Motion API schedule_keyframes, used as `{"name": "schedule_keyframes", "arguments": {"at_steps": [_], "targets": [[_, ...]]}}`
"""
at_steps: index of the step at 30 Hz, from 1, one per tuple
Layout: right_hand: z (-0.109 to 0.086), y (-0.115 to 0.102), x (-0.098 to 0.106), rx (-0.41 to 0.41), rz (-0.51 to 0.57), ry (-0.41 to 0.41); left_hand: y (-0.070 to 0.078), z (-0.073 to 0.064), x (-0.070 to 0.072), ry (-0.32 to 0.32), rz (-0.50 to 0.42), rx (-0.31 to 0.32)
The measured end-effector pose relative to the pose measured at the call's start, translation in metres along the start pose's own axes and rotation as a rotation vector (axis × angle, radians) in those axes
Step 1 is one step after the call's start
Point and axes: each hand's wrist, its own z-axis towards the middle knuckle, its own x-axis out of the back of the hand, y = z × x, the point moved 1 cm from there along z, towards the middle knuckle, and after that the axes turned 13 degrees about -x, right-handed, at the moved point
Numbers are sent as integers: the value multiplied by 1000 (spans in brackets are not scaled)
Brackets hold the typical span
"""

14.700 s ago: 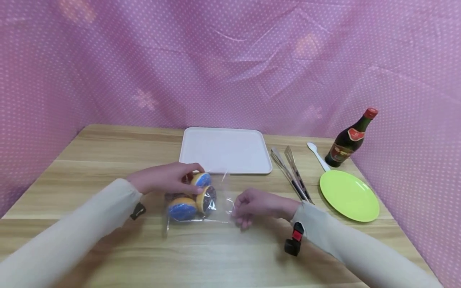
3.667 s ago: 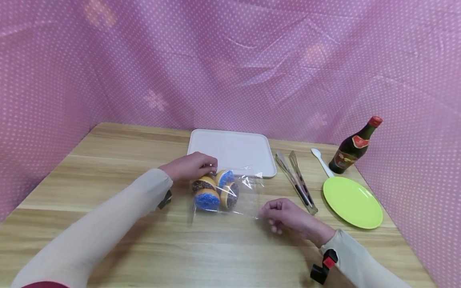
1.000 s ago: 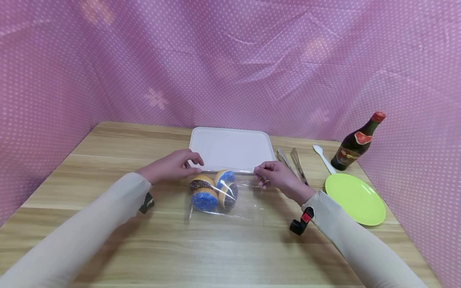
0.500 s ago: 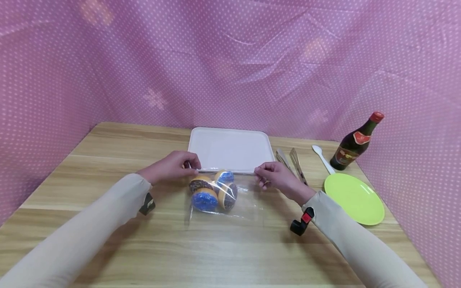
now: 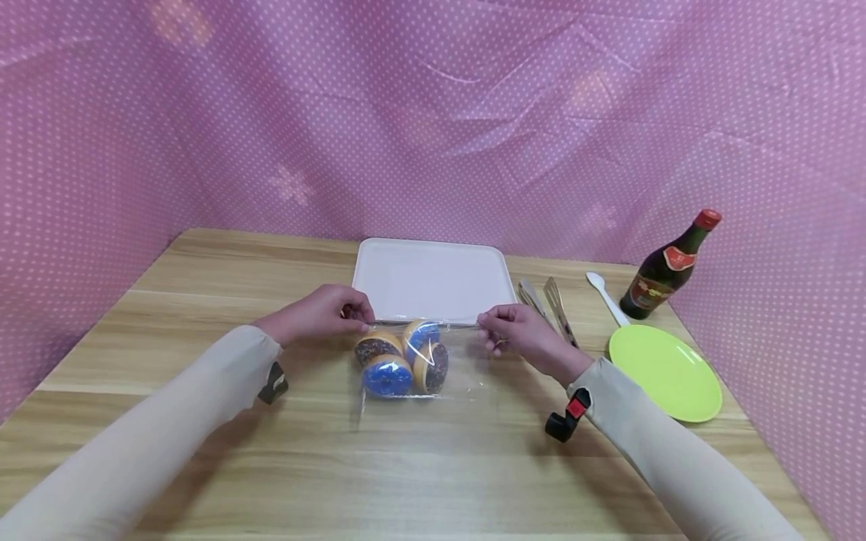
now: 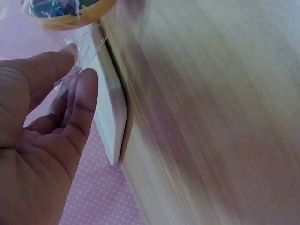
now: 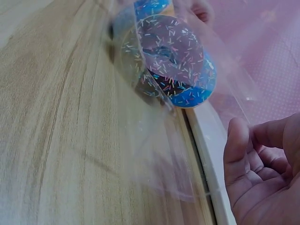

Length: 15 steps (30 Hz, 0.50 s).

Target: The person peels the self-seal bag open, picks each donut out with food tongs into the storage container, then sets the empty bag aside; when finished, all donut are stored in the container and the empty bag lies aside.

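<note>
A clear plastic bag [image 5: 467, 379] lies on the wooden table, holding several doughnuts, some with blue icing [image 5: 388, 376] and some with dark, sprinkled icing [image 5: 433, 367]. My left hand [image 5: 321, 312] pinches the bag's far left corner between thumb and forefinger; in the left wrist view the gathered film [image 6: 86, 49] shows at the fingertips, with a doughnut [image 6: 70, 14] just beyond. At the far right corner, my right hand [image 5: 517, 330] pinches the bag's edge. The right wrist view shows the film stretching from that thumb and forefinger toward the sprinkled doughnuts [image 7: 171, 51].
Directly behind the bag lies a white tray [image 5: 433, 282]. Metal tongs [image 5: 563, 312] rest beyond my right hand, partly hidden by it. Farther right are a white spoon [image 5: 607, 298], a green plate [image 5: 666, 376] and a dark bottle with a red cap [image 5: 663, 274].
My right hand has moved from the bag's near right corner to its far right corner. My left hand, spread near the far left corner a second ago, now pinches it. The bag shifted slightly.
</note>
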Motion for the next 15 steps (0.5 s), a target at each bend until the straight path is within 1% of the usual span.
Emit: {"name": "schedule_keyframes", "arguments": {"at_steps": [4,11,15], "targets": [[-1,-1,-1,-1,10,0,0,0,0,0,-1,-6],[-1,-2,1,3,34,-22,3,2,-2,18,50,-35],[0,-1,2,-10,63,-37,5,3,-4,11,82,-41]]}}
